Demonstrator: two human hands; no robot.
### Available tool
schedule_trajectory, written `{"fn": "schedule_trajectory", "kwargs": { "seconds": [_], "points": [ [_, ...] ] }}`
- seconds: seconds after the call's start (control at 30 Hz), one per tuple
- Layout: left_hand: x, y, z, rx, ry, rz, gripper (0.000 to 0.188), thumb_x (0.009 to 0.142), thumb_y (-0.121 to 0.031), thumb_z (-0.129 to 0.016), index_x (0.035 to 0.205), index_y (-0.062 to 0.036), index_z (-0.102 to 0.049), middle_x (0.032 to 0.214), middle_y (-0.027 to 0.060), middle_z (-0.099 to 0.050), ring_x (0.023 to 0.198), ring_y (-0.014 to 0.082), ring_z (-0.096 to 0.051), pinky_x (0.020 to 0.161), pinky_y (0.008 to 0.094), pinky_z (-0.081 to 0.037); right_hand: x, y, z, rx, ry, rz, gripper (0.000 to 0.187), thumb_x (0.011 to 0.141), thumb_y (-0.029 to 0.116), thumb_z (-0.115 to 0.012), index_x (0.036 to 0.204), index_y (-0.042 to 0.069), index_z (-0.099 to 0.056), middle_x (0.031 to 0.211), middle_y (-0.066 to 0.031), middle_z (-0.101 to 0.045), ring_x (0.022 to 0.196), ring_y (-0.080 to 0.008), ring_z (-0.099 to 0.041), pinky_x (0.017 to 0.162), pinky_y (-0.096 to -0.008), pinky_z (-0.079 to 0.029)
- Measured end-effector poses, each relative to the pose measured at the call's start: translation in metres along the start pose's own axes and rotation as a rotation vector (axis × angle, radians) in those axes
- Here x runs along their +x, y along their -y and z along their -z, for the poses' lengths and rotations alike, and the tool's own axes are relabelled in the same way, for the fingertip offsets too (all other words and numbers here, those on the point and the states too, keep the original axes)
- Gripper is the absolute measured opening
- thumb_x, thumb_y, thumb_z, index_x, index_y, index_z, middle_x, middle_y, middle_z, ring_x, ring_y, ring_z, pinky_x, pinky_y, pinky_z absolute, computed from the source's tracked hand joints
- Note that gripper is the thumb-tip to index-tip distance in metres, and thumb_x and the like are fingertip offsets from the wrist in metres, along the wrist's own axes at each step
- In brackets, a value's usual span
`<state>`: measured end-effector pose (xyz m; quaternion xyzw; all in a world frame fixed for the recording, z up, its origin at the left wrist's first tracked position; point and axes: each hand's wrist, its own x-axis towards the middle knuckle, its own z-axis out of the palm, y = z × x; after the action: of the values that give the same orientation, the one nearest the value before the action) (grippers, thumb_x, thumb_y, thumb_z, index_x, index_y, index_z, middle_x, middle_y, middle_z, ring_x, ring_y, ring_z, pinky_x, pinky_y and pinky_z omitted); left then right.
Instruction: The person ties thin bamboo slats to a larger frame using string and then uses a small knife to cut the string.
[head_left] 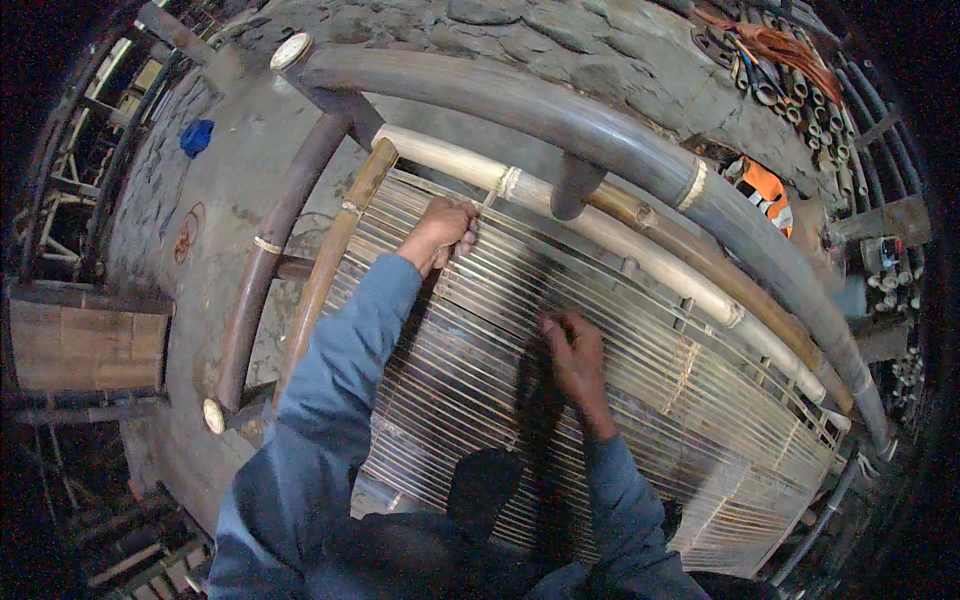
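Observation:
Beneath my hands lies a bamboo frame filled with thin, pale bamboo slats set side by side with narrow gaps. My left hand is closed at the far end of the slats, just short of a light bamboo rail. Whatever its curled fingers grip is hidden, though a short thin strip shows beside the fingertips. Over the middle of the slats is my right hand, its fingers bent and slightly blurred. Whether it holds anything does not show. Dark shadows fall across the slats near both hands.
A thick dark bamboo pole arches along the frame's far side. At left stands a brown panel; a blue object lies on the grey floor. Cut bamboo tubes and an orange-and-black item are at far right.

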<state>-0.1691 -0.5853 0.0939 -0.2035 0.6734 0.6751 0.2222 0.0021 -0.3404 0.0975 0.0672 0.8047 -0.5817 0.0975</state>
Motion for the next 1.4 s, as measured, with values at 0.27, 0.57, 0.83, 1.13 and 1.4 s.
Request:
{"fn": "schedule_trajectory", "kwargs": {
  "seconds": [0.27, 0.57, 0.83, 1.13, 1.4],
  "points": [
    [-0.079, 0.054, -0.010, -0.188, 0.045, 0.022, 0.010, 0.090, -0.004, -0.052, 0.082, -0.0070, -0.056, 0.074, 0.0020, -0.056, 0.057, 0.0123, -0.049, 0.044, 0.0258, -0.039, 0.093, 0.003, -0.045, 0.424, 0.237, -0.206, 0.031, 0.096, 0.033, -0.060, 0.104, 0.004, -0.066, 0.096, -0.0104, -0.069, 0.081, -0.0218, -0.063, 0.074, -0.0359, -0.052],
    [-0.123, 0.056, -0.030, 0.638, -0.101, -0.773, 0.011, 0.090, -0.005, -0.060, 0.098, -0.0005, -0.065, 0.090, 0.0157, -0.064, 0.090, 0.0294, -0.065, 0.083, 0.0389, -0.052, 0.101, 0.025, -0.041, 0.118, 0.095, -0.085, 0.025, 0.090, 0.026, -0.071, 0.094, 0.001, -0.069, 0.080, -0.0027, -0.063, 0.073, -0.0123, -0.053, 0.069, -0.0293, -0.045],
    [0.055, -0.018, 0.037, 1.268, -0.003, -0.748, 0.018, 0.085, -0.021, -0.073, 0.097, -0.0079, -0.075, 0.093, 0.0168, -0.071, 0.094, 0.0380, -0.064, 0.088, 0.0451, -0.049, 0.044, 0.051, 0.030, 0.504, -0.043, 0.124, 0.021, 0.093, 0.022, -0.067, 0.098, 0.002, -0.069, 0.110, -0.0107, -0.070, 0.104, -0.0183, -0.062, 0.093, -0.0329, -0.047],
    [0.075, -0.012, 0.047, 1.023, 0.190, -0.504, 0.016, 0.084, -0.026, -0.074, 0.089, -0.0119, -0.078, 0.091, 0.0136, -0.074, 0.093, 0.0313, -0.069, 0.086, 0.0421, -0.052, 0.128, 0.058, 0.001, 0.287, 0.170, 0.347, 0.031, 0.092, 0.011, -0.061, 0.121, 0.002, -0.065, 0.108, -0.0066, -0.069, 0.097, -0.0168, -0.061, 0.085, -0.0313, -0.049],
    [0.093, -0.018, 0.032, 1.136, 0.177, -0.307, 0.028, 0.082, -0.033, -0.063, 0.104, -0.0236, -0.078, 0.109, 0.0080, -0.074, 0.105, 0.0296, -0.068, 0.093, 0.0377, -0.052, 0.197, 0.007, -0.044, -0.318, 0.156, 0.302, 0.005, 0.090, 0.009, -0.056, 0.087, 0.005, -0.058, 0.072, -0.0140, -0.059, 0.070, -0.0282, -0.063, 0.064, -0.0420, -0.048]
  ]
}}
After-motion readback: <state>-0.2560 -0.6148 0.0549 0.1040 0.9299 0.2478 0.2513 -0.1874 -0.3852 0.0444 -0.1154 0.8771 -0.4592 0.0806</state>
